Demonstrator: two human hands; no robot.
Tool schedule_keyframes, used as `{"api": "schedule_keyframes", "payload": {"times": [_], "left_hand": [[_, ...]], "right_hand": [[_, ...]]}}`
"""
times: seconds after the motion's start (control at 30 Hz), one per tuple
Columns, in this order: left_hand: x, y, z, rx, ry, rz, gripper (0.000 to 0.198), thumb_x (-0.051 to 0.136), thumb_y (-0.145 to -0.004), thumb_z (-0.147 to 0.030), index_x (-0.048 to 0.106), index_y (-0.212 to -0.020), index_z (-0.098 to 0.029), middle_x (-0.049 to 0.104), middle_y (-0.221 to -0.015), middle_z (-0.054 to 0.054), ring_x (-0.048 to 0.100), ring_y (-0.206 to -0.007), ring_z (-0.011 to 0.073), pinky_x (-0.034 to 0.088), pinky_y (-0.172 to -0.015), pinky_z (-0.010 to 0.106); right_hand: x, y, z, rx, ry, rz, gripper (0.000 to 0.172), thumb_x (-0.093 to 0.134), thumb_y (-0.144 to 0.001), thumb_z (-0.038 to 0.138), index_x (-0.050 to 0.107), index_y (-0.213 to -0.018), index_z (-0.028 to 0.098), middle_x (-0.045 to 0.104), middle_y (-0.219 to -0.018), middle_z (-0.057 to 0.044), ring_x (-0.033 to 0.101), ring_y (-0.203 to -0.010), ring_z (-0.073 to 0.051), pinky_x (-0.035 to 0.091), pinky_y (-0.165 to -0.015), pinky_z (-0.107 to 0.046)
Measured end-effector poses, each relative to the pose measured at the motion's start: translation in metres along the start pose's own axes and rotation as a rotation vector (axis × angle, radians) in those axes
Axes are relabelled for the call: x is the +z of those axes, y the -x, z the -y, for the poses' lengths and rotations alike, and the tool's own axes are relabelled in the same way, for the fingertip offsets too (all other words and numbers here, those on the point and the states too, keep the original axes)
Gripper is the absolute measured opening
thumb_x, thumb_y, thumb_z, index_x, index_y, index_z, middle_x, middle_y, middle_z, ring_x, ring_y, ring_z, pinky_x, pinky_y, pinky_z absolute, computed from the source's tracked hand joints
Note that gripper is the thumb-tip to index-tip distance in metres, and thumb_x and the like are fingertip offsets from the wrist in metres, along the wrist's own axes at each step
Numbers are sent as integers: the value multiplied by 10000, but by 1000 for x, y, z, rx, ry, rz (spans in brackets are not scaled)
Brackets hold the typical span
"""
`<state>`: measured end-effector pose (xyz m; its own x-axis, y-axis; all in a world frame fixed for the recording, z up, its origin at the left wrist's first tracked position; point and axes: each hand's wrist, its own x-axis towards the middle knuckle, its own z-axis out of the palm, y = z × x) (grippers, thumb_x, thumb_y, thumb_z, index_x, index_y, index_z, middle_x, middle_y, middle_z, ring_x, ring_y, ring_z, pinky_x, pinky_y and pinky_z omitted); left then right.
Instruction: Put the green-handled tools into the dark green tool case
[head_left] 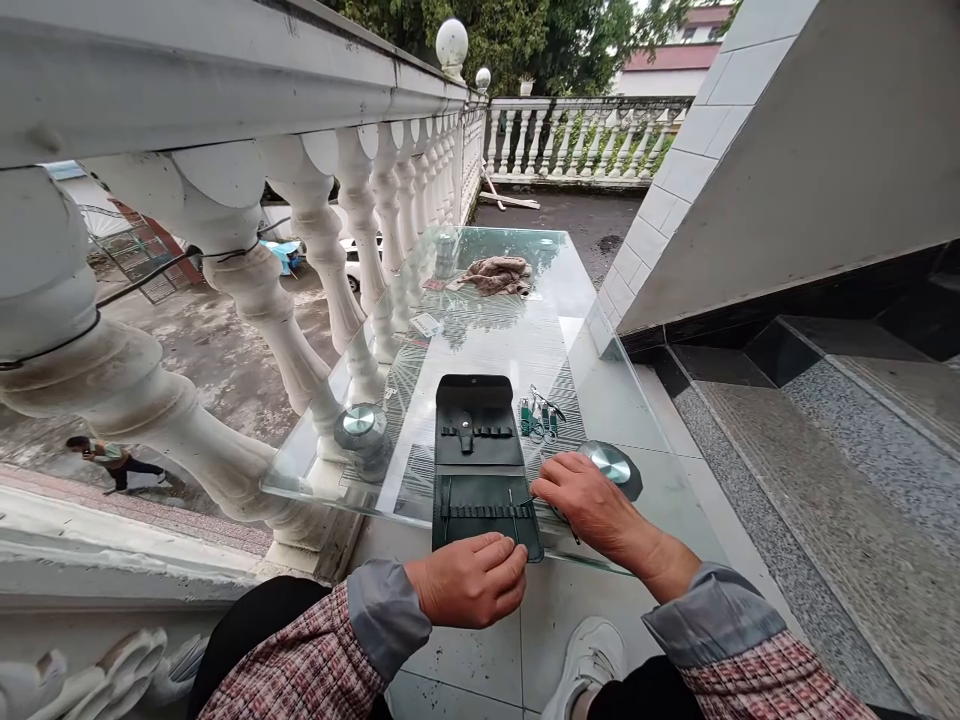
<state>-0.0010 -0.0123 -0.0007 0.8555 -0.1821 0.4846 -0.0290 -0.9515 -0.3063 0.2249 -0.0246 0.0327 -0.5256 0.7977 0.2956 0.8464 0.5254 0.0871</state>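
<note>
A dark green manicure case [480,463] lies unfolded on the glass table, with rows of elastic loops. A small dark tool [466,433] sits in its upper panel, and thin metal tools [514,512] stand in the lower loops. My left hand [474,578] is closed at the case's lower right corner, fingertips pinched; what they grip is hidden. Just right of the case, my right hand [589,500] has its fingers drawn together, their tips by the case edge, what they hold unclear. Beyond it lie nail clippers [536,415] in a small cluster with other grooming tools.
The glass table [630,420] has round metal discs [609,463] near its front. A crumpled brown cloth [499,275] and a small card [425,324] lie farther back. White balusters [322,230] line the left; stone steps [810,400] rise on the right. A person [112,460] walks below.
</note>
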Motion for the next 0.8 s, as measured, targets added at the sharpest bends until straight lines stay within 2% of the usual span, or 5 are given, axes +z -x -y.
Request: {"api": "schedule_keyframes", "payload": {"times": [0.3,0.5,0.8], "left_hand": [[-3,3,3,23,30,-9,163,491,-860,-142,645,-882,-94,648,-985,134,615,-862,203,511,-843,339],[-2,5,4,25,37,1,152,507,-856,-145,643,-896,-91,643,-997,133,614,-879,204,508,-852,339],[-2,5,7,25,63,18,156,493,-871,-159,630,-904,-93,637,-1015,149,613,-896,203,522,-843,348]], "right_hand": [[4,-14,-13,-183,61,39,96,532,-845,127,547,-780,197,521,-775,-18,392,-766,-163,281,-737,-311],[4,-24,-10,-282,42,44,132,532,-842,125,535,-729,192,510,-744,-9,386,-753,-157,307,-777,-317],[31,-7,-10,-86,-89,-110,237,356,-915,136,591,-944,142,555,-840,-72,438,-842,-178,354,-760,-315]]}}
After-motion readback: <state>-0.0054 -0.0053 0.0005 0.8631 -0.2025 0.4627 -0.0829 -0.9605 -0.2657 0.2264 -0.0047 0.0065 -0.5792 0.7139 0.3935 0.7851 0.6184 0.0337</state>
